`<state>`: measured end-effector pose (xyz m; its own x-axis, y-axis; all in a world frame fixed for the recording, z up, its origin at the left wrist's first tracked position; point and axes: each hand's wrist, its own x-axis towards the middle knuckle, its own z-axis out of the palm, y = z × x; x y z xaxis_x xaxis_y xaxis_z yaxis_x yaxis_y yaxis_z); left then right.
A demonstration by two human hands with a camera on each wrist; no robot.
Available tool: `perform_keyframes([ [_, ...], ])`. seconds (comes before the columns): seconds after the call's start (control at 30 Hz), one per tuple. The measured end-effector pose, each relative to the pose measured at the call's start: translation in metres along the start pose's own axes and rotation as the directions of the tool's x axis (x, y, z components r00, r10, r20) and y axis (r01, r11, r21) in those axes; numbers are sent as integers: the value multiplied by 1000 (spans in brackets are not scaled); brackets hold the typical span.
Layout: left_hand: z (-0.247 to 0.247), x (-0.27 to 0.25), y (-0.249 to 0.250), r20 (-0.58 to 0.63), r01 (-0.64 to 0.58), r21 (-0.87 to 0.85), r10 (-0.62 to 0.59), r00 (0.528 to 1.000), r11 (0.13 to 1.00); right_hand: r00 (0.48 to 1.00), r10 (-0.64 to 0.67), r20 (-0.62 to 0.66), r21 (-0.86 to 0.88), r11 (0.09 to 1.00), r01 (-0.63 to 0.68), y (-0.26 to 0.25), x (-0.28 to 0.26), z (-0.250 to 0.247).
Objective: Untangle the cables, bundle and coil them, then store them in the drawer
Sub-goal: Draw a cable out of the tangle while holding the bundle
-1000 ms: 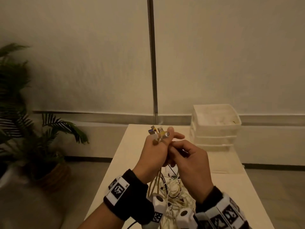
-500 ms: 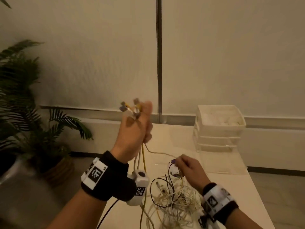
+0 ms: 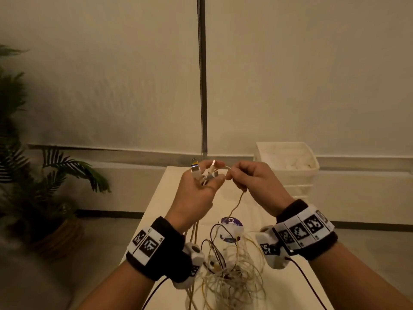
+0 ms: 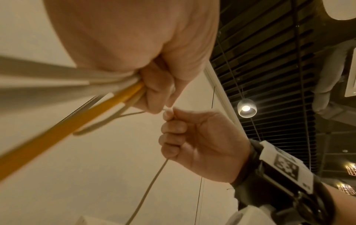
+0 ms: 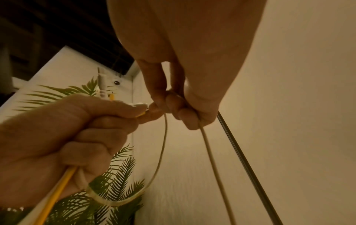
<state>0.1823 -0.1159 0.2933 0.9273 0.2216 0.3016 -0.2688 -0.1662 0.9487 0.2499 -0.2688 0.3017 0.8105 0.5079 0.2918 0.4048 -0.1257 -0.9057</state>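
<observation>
In the head view my left hand [image 3: 209,180] is raised over the table and grips a bunch of cable ends [image 3: 202,173], their plugs sticking up past the fingers. White and yellow strands [image 4: 123,92] run out under the curled fingers. My right hand [image 3: 233,175] touches it from the right and pinches a thin white cable [image 3: 237,203], which hangs down to the tangled cables [image 3: 230,276] on the table. That thin cable [image 5: 209,152] also loops back to my left hand [image 5: 108,115]. The white drawer unit [image 3: 288,175] stands at the table's far right.
The narrow white table [image 3: 161,202] runs away from me, its left edge open to the floor. A potted palm [image 3: 33,182] stands on the left. A round purple-and-white packet [image 3: 231,222] lies just behind the tangle. The wall is close behind the drawers.
My left hand has come down from its high lift with the cable ends. My right hand has risen from the tangle with a thin white cable and met the left hand.
</observation>
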Motion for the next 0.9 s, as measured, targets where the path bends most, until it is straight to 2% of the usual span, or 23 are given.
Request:
perform_keyframes([
  [0.1, 2, 9, -3, 0, 9, -58, -9, 1000, 998, 1000, -24, 4, -102, 995, 24, -12, -2, -5],
  [0.2, 5, 18, -4, 66, -38, 45, 35, 997, 998, 998, -65, 9, -78, 995, 65, -18, -1, -10],
  [0.27, 5, 24, -4, 52, -87, 107, 82, 995, 990, 997, -82, 15, -18, 996, 82, -14, -1, -12],
  [0.37, -1, 32, 10, -62, -194, 123, 203, 977, 973, 997, -12, 77, 142, 990, 1, 13, -7, -7],
  [0.47, -16, 42, 37, -260, -199, -84, 172, 950, 976, 975, 87, 202, 142, 983, -117, 54, -22, 18],
  [0.5, -23, 46, 41, -303, -204, -112, 162, 939, 973, 971, 116, 207, 134, 980, -145, 66, -26, 27],
  [0.53, -29, 49, 42, -328, -212, -110, 166, 930, 971, 975, 138, 174, 132, 978, -162, 77, -28, 34],
  [0.6, -37, 46, 37, -345, -226, -41, 199, 917, 973, 983, 184, 21, 173, 968, -185, 90, -23, 39],
  [0.67, -36, 34, 28, -258, -268, 111, 288, 922, 957, 952, 266, -151, 272, 937, -218, 87, -12, 33],
  [0.73, -26, 22, 26, -54, -306, 195, 321, 945, 932, 950, 222, -218, 209, 962, -177, 72, -3, 23],
  [0.77, -21, 19, 23, 52, -317, 243, 314, 948, 917, 973, 151, -175, 105, 985, -134, 61, -1, 19],
  [0.83, -13, 17, 21, 185, -341, 332, 293, 938, 880, 1000, 9, 6, -117, 993, -8, 33, -1, 16],
  [0.9, -13, 22, 16, 244, -334, 379, 255, 936, 863, 997, -26, 71, -122, 992, 34, 8, -1, 12],
])
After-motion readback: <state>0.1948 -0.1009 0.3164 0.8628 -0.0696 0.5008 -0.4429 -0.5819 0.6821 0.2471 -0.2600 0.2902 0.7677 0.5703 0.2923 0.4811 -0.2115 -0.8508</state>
